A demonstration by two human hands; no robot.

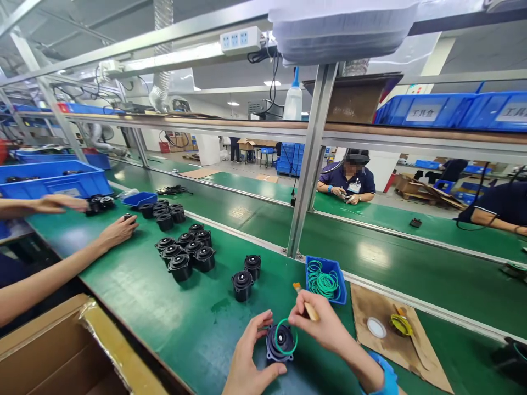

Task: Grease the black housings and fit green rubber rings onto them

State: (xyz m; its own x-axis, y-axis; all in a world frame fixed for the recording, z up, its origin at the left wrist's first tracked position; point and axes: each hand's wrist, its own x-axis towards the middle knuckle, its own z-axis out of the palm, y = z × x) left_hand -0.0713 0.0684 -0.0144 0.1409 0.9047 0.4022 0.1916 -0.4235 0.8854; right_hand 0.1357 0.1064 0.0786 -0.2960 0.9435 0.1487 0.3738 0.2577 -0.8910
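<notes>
A round black motor-like housing [280, 343] stands upright on the green bench in front of me. My left hand [252, 356] curves round its left side, fingers behind and thumb in front. Over the housing's top lies a green rubber ring [287, 351], its upper edge pinched by the fingertips of my right hand [321, 322]. That same hand also keeps a small wooden-handled brush [311, 312] in its grip, bristles up and to the left. Beyond it sits a blue bin [342, 293] of green rings [323, 282]. Two similar black housings [242, 285] stand farther left.
More black housings [180, 267] stand in groups along the bench. A co-worker's hands [119, 231] reach in from the left, near a blue crate [88, 181]. Stained cardboard [395, 351] bears a yellow-rimmed pot [401, 325] and a white lid [376, 327]. A metal post [307, 181] rises behind.
</notes>
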